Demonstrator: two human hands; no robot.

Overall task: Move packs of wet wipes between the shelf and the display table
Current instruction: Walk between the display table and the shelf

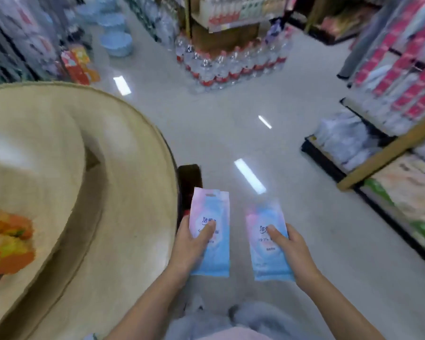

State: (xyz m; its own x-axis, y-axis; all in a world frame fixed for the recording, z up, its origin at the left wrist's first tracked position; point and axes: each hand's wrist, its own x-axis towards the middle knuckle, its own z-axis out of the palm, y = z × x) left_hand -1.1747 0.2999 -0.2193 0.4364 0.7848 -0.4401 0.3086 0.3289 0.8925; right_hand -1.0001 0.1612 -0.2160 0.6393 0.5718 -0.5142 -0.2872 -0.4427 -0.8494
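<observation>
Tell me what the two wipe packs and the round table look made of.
The left pack and right pack: soft plastic film, likely, printed pink-blue with a sheen and sealed flat edges. The round table: pale wood or wood-look laminate, matte; grain streaks show, though blurred.

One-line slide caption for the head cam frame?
Left hand holds one pack of wipes, right hand a second pack, between the round display table and a shelf.

Bare hands (189,244) and forearms (145,307) show above a pale pink top (221,334) and blurred grey-blue trousers (258,317).
</observation>
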